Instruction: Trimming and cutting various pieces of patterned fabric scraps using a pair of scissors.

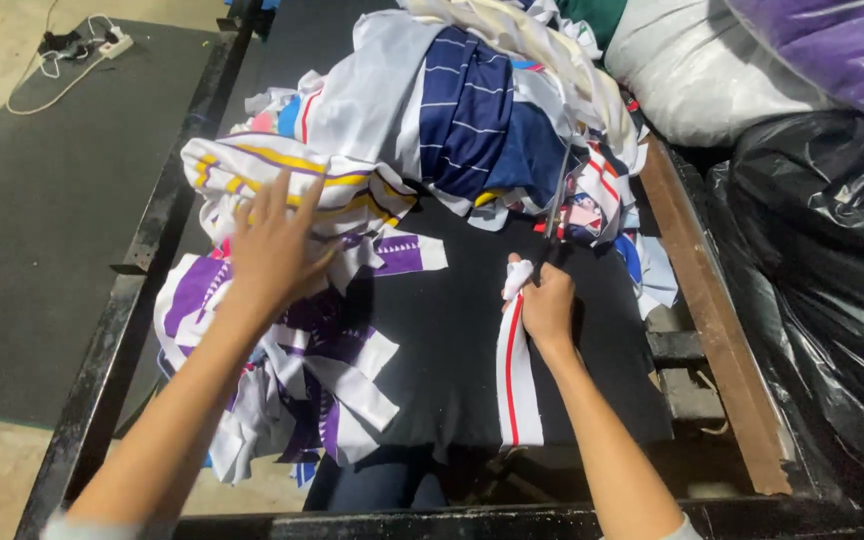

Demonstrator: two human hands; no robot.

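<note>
Left hand (274, 245) flat, fingers spread wide, pressing on white-purple cloth pieces (282, 370) at the black table's (452, 330) left side. Right hand (546, 300) closed around scissors (556, 200) and the top end of a white strip with red stripe (517, 375), mid-table. Cloth heap, white and navy (462, 110), behind. Black plastic bag (832, 260) right, white sack (692, 70) top right

**Packages, right of my bench**

Three bulging bags at my right: black glossy plastic sack (832, 290) nearest, a white sack (692, 70) behind it, a purple one (832, 40) above. No labels, signs, screens seen.
</note>
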